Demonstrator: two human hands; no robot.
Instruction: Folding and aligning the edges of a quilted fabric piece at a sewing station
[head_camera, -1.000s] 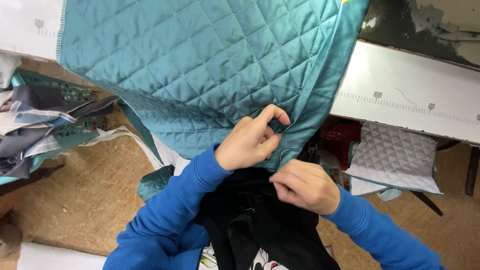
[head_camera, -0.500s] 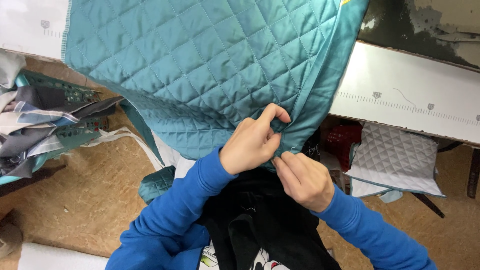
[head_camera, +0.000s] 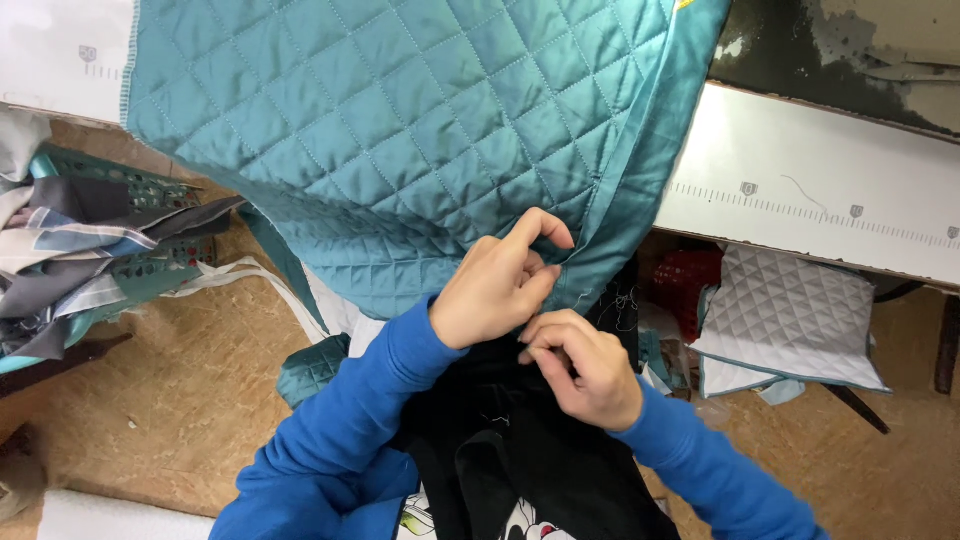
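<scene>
A teal quilted fabric piece (head_camera: 400, 130) hangs over the white table's edge toward me. My left hand (head_camera: 495, 285) pinches its lower hemmed corner, fingers curled on the cloth. Just below and to the right, my right hand (head_camera: 585, 365) has its fingers closed near the same corner; a thin loose thread shows there, but what the fingers hold I cannot make out. Both arms wear blue sleeves. Black cloth (head_camera: 530, 460) lies in my lap.
The white table (head_camera: 830, 200) with a printed ruler strip runs at the right. A grey quilted piece (head_camera: 785, 320) hangs below it. A green perforated basket (head_camera: 150, 265) of mixed cloth stands at the left. A chipboard floor (head_camera: 160, 400) lies beneath.
My right hand has risen from the lap to meet my left hand at the teal fabric's corner. The left hand has kept its grip on that corner.
</scene>
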